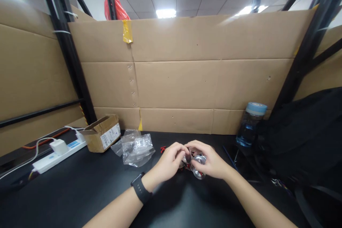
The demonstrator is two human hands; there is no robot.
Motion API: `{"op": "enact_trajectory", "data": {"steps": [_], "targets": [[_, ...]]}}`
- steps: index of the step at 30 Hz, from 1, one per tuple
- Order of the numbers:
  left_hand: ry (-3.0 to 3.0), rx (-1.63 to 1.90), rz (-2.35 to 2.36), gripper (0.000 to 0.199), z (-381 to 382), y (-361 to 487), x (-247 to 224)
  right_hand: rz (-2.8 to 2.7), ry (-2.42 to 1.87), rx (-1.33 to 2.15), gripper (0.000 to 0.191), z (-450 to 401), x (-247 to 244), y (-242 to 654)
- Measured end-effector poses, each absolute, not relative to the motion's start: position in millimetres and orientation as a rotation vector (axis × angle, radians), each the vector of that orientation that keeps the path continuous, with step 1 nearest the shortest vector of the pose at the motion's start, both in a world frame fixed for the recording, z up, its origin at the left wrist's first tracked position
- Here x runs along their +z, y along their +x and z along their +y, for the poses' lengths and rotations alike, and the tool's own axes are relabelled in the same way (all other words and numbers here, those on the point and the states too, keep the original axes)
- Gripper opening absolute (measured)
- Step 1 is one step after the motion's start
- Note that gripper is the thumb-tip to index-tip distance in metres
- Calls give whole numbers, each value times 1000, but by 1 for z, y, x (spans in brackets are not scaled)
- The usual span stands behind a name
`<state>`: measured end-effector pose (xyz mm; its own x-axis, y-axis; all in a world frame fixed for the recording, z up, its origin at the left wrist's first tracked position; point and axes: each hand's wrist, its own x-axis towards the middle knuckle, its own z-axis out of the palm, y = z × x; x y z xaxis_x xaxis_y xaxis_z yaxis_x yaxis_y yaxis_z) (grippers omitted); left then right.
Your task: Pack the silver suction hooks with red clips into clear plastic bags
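Note:
Both my hands meet over the middle of the black table (80, 192). My left hand (169, 162), with a black watch on its wrist, pinches a small shiny metal round part (187, 157). My right hand (210, 162) grips another shiny metal disc (199, 160) that touches it, with one more disc just below. Thin red and black wires (162, 148) trail out behind my left hand. What the parts are exactly is too small to tell.
Crumpled clear plastic bags (136, 146) lie left of my hands. A small open cardboard box (103, 133) and a white power strip (58, 153) with a plugged charger sit further left. A blue-lidded water bottle (249, 124) and a black bag (307, 139) stand right. Cardboard walls enclose the back.

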<state>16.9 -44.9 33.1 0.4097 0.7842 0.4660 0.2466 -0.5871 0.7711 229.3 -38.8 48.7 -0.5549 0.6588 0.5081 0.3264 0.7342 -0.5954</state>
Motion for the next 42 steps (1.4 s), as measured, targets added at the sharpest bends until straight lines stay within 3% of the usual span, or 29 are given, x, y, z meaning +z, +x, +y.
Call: {"op": "enact_trajectory", "data": {"steps": [3, 7, 13, 22, 25, 31, 42], "targets": [[1756, 1173, 816, 25, -43, 21, 32, -2101, -737, 563, 62, -44, 43, 219], [1573, 1101, 697, 36, -44, 24, 31, -1996, -784, 484, 42, -42, 37, 214], [1428, 1027, 638, 35, -45, 24, 29, -1964, -785, 563, 54, -40, 35, 219], [2399, 1047, 1147, 25, -21, -13, 35, -1854, -1052, 269, 49, -2, 30, 256], [2639, 781, 1414, 27, -8, -36, 32, -1937, -1271, 125, 40, 22, 21, 287], [2700, 438, 1630, 32, 12, -58, 15, -2151, -1520, 152, 31, 48, -5, 324], [2697, 441, 1640, 28, 10, -56, 18, -2192, -1508, 187, 27, 48, -8, 319]]}}
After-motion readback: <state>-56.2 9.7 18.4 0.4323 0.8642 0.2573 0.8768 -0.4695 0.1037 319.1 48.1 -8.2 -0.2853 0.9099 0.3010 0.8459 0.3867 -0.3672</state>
